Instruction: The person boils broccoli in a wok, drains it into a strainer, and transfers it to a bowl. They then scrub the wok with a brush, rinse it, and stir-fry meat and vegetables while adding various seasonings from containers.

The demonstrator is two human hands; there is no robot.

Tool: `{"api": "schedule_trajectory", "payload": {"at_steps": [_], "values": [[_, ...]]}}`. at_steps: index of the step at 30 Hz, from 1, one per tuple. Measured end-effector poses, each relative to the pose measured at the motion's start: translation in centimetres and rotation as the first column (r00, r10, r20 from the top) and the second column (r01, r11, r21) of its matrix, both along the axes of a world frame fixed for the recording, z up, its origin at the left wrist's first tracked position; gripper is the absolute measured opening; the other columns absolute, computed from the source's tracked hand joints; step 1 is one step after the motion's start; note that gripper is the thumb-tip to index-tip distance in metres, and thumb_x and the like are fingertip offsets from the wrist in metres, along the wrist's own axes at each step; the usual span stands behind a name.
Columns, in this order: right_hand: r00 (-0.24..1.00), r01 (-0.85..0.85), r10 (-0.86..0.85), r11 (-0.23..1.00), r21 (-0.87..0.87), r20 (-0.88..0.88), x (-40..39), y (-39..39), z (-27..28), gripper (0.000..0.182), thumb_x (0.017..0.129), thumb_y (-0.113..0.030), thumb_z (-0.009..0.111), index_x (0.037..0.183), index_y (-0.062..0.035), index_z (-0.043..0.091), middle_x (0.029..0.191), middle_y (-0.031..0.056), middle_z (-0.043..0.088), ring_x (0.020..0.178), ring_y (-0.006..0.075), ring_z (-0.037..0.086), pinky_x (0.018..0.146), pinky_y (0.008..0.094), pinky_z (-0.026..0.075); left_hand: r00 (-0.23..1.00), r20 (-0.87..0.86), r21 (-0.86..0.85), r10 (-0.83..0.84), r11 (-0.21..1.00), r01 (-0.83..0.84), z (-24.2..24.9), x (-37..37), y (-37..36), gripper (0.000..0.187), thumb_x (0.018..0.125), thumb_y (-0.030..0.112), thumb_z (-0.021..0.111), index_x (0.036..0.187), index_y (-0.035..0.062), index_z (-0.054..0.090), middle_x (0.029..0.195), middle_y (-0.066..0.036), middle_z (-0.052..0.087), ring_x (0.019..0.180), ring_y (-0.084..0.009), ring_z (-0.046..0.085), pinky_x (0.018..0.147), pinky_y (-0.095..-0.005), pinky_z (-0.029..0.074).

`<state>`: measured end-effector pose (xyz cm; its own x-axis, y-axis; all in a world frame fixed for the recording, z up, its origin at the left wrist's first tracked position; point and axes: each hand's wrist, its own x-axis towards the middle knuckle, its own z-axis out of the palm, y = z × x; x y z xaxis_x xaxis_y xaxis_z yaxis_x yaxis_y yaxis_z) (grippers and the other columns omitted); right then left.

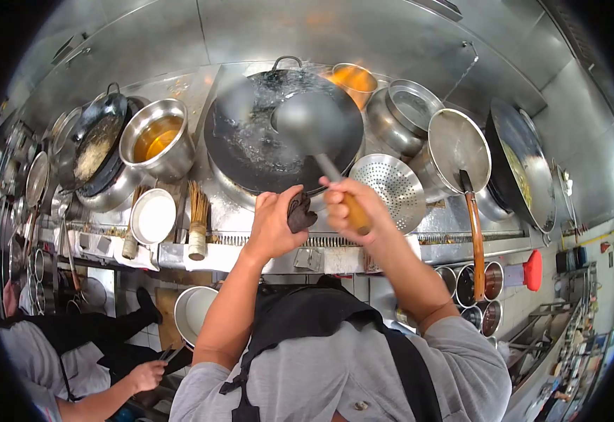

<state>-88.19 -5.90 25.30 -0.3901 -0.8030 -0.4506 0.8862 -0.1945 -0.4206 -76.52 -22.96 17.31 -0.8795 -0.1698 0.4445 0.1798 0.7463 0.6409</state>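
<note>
At middle of surface [226,211]: wok [346,130], splashing liquid [272,151] inside. Over wok: blurred ladle [330,169], gripped in closed right hand [373,211]. By wok's near edge: left hand [273,225], curled around dark cloth [300,213]; cloth-to-wok contact unclear. Left of wok: pot [175,162] of amber liquid [156,138]. Right, near side: strainer [389,193].

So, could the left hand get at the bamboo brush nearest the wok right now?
Probably yes: nothing visible stands between the left hand and that bamboo brush, though it may need to release the dark cloth first.
</note>
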Motion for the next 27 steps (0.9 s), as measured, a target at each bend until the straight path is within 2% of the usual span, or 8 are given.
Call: {"api": "schedule_trajectory", "payload": {"at_steps": [5, 10, 12, 14, 19, 20, 23, 27], "values": [[0.719, 0.185, 0.099, 0.927, 0.327, -0.688, -5.6, 4.4, -1.3, 0.052, 0.087, -0.008, 0.064, 0.132, -0.0016, 0.039, 0.071, 0.0052, 0.056, 0.048, 0.0150, 0.051, 0.040, 0.0298, 0.040, 0.999, 0.033, 0.022, 0.019, 1.000, -0.019, 0.7, 0.2, 0.0, 0.080, 0.059, 0.016, 0.079, 0.134, 0.0079, 0.052, 0.112, -0.014, 0.066, 0.105, -0.0324, 0.059, 0.105, -0.0431, 0.035], [0.448, 0.652, -0.126, 0.724, 0.227, -0.885, -16.2, 4.9, -5.5, 0.061, 0.086, -0.005, 0.064, 0.139, -0.0022, 0.035, 0.067, 0.0062, 0.054, 0.048, 0.0142, 0.052, 0.042, 0.0307, 0.042, 0.999, 0.030, 0.029, 0.028, 0.999, -0.029, 0.5, -0.1, 0.2, 0.080, 0.059, 0.015, 0.079, 0.134, 0.0086, 0.052, 0.111, -0.013, 0.066, 0.104, -0.0337, 0.058, 0.106, -0.0437, 0.034], [0.284, 0.863, 0.055, 0.420, 0.280, -0.957, -23.1, 4.1, -9.3, 0.062, 0.085, -0.005, 0.063, 0.139, -0.0041, 0.033, 0.067, 0.0066, 0.055, 0.050, 0.0163, 0.055, 0.044, 0.0317, 0.044, 1.000, 0.014, 0.037, 0.026, 0.999, -0.026, 0.4, -0.4, 0.4, 0.079, 0.059, 0.014, 0.078, 0.134, 0.0088, 0.052, 0.111, -0.014, 0.066, 0.106, -0.0351, 0.057, 0.107, -0.0451, 0.034], [0.503, 0.831, 0.243, 0.129, 0.542, -0.829, -27.6, 3.2, -9.2, 0.046, 0.085, -0.006, 0.061, 0.126, 0.0021, 0.042, 0.066, 0.0053, 0.054, 0.053, 0.0189, 0.058, 0.046, 0.0322, 0.047, 0.999, 0.009, 0.049, 0.042, 0.998, -0.043, 0.7, -0.2, 0.5, 0.079, 0.060, 0.015, 0.079, 0.133, 0.0081, 0.052, 0.108, -0.016, 0.067, 0.106, -0.0358, 0.059, 0.108, -0.0468, 0.033], [0.746, 0.665, -0.611, 0.702, 0.255, -0.263, -34.4, 6.0, -3.4, 0.013, 0.088, -0.007, 0.057, 0.089, -0.0001, 0.046, 0.063, 0.0040, 0.051, 0.053, 0.0173, 0.058, 0.048, 0.0274, 0.047, 0.996, 0.035, 0.021, 0.076, 0.997, -0.077, 0.6, -0.1, 0.6, 0.079, 0.059, 0.016, 0.079, 0.133, 0.0073, 0.052, 0.107, -0.016, 0.068, 0.104, -0.0359, 0.060, 0.109, -0.0476, 0.032], [0.757, 0.652, -0.653, 0.748, 0.121, -0.040, -34.6, 6.3, -2.6, 0.013, 0.088, -0.007, 0.056, 0.082, -0.0006, 0.047, 0.062, 0.0037, 0.050, 0.053, 0.0170, 0.058, 0.048, 0.0265, 0.047, 0.997, 0.040, 0.027, 0.069, 0.997, -0.070, 0.8, -0.2, 0.5, 0.079, 0.059, 0.016, 0.079, 0.133, 0.0072, 0.052, 0.107, -0.016, 0.068, 0.104, -0.0359, 0.060, 0.109, -0.0476, 0.032], [0.669, 0.717, -0.740, 0.667, -0.204, -0.068, -31.6, 7.1, -0.8, 0.016, 0.091, -0.005, 0.054, 0.078, -0.0057, 0.045, 0.062, 0.0026, 0.050, 0.053, 0.0136, 0.055, 0.050, 0.0236, 0.045, 0.997, 0.062, 0.062, 0.042, 0.997, -0.046, 0.6, -0.1, 0.4, 0.079, 0.058, 0.014, 0.078, 0.133, 0.0098, 0.053, 0.112, -0.014, 0.065, 0.109, -0.0369, 0.054, 0.106, -0.0465, 0.036], [0.809, 0.564, -0.588, 0.777, -0.281, -0.002, -24.0, 8.0, 1.6, 0.012, 0.095, -0.007, 0.050, 0.084, -0.0057, 0.047, 0.063, 0.0003, 0.050, 0.053, 0.0116, 0.052, 0.048, 0.0269, 0.042, 0.999, 0.025, 0.050, 0.027, 0.998, -0.028, 0.3, -0.2, 0.2, 0.080, 0.058, 0.014, 0.078, 0.134, 0.0114, 0.053, 0.114, -0.013, 0.064, 0.112, -0.0373, 0.051, 0.103, -0.0459, 0.038]]}}
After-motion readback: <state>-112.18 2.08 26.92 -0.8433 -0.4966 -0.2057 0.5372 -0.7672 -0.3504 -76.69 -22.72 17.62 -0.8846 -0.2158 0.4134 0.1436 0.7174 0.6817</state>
